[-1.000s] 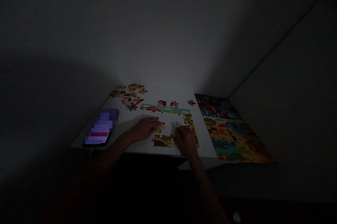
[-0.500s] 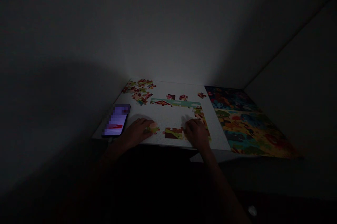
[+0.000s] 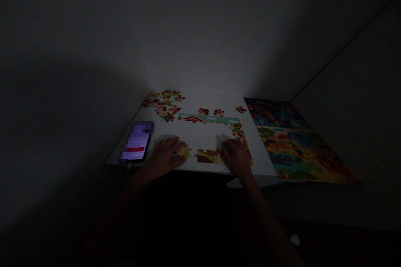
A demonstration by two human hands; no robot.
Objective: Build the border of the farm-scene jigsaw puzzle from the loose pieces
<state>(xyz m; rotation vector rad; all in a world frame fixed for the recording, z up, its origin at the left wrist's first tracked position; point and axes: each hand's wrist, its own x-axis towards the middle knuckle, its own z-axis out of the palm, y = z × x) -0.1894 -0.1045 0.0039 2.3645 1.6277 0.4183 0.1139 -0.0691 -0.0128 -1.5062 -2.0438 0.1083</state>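
Note:
A half-built jigsaw lies on the white table [image 3: 206, 135]: a top strip with a red roof [image 3: 208, 119], a right-hand column [image 3: 239, 135] and a brown-and-green bottom chunk [image 3: 209, 156]. My left hand [image 3: 166, 155] rests near the table's front edge, its fingers curled on a small yellow-green puzzle piece [image 3: 184, 151] just left of that chunk. My right hand [image 3: 235, 157] lies palm down at the chunk's right end, fingers spread on the pieces there.
A heap of loose pieces [image 3: 164, 103] lies at the back left, and three single pieces [image 3: 218, 112] sit behind the top strip. A lit phone [image 3: 137, 146] lies at the left edge. A colourful picture sheet [image 3: 291, 141] covers the right. The room is dark.
My left hand has drawn the small piece from the middle of the puzzle back and left toward the front edge. My right hand stays at the bottom chunk. The view has shifted.

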